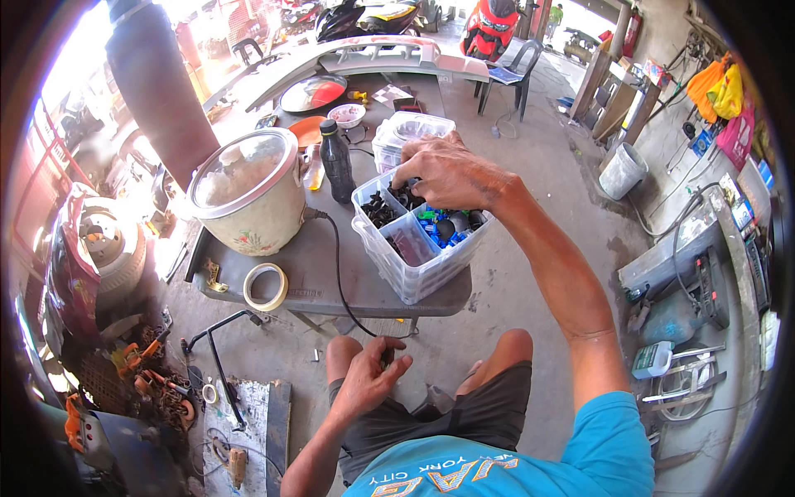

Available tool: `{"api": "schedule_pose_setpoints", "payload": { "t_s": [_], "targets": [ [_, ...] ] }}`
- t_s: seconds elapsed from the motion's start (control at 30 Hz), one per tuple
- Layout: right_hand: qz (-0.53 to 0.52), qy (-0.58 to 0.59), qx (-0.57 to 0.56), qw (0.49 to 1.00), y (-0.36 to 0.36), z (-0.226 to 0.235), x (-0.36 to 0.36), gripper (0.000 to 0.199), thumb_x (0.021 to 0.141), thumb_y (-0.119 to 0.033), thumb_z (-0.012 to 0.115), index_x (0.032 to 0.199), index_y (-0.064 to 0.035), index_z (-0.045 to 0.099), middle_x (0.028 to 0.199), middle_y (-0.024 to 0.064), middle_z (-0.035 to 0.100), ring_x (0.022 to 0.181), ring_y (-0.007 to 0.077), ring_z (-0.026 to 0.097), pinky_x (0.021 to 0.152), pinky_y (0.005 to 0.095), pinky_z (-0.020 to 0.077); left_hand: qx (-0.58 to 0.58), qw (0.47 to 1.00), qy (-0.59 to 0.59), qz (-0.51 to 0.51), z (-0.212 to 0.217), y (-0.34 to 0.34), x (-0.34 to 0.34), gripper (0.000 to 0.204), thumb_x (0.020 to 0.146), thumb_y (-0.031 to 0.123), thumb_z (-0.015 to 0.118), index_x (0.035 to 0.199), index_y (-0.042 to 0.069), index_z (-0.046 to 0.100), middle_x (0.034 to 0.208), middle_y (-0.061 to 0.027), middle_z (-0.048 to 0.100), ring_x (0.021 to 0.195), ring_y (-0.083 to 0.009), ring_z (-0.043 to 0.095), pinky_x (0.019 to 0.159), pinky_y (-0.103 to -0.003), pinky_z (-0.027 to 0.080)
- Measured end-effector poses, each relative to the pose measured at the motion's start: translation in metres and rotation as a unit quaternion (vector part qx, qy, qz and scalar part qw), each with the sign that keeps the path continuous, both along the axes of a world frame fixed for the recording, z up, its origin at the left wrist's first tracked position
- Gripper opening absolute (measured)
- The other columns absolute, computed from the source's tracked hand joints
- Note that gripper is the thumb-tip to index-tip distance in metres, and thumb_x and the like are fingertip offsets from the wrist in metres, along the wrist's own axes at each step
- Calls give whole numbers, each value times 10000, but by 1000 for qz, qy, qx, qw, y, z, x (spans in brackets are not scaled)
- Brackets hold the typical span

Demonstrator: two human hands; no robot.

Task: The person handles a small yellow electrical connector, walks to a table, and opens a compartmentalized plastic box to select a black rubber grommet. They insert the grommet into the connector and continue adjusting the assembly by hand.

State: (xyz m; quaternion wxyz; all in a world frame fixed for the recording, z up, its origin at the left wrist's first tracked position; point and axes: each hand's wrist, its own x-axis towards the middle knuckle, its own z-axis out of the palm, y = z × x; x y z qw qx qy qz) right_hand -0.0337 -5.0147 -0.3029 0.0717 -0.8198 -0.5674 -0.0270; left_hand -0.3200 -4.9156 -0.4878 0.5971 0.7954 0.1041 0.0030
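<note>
My right hand (451, 172) reaches over a clear plastic divided box (406, 282) near the table's right edge. Its fingers curl down into a far compartment with small black plastic pieces (379, 212); the fingertips are partly hidden, so what they grip cannot be made out. A nearer compartment holds blue, green and black pieces (443, 229). Above my lap, my left hand (370, 378) is closed, with a small dark piece (387, 356) between thumb and fingers. Just beyond the box stands a second clear container (393, 153).
On the dark table (331, 286) are a lidded rice cooker (252, 203), a tape roll (265, 287), a dark bottle (337, 161) and a small bowl (346, 114). The cooker's black cord (341, 277) hangs over the near edge. A post rises at left; tools and parts litter the floor.
</note>
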Motion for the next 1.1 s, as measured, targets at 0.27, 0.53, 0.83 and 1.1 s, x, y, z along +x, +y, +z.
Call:
{"api": "schedule_pose_setpoints", "payload": {
  "t_s": [0.27,0.53,0.83,1.1],
  "targets": [
    [9,13,-25,1000,1,1,5,199,857,-63,717,1018,-145,800,1169,64,690,1218,254,588,1035,529,391,-97,988,121,-12,-53,4,-36,401,929,143,612,1297,-14,575,999,-32,596,891,-139,558,822,-258,446],
    [54,64,44,996,-5,-2,18,146,844,-32,695,956,-79,776,1058,86,732,1092,276,662,986,487,468,-317,940,124,8,-54,-3,-37,448,878,-34,433,1323,-31,483,1165,-68,472,986,-164,532,905,-291,459],
    [79,220,159,959,-33,0,18,153,851,-57,717,998,-28,748,909,110,746,886,221,702,866,398,531,-399,915,11,-58,-52,-12,-33,361,1032,31,556,1382,0,470,1248,-90,582,1087,-163,596,983,-322,489],
    [49,303,215,927,-33,-8,8,153,862,-36,711,1012,-16,738,944,101,747,915,193,702,908,347,546,-427,901,-10,-77,-13,-15,-34,390,1059,71,580,1424,-16,476,1298,-121,621,1115,-178,644,1021,-338,516]
  ]
}}
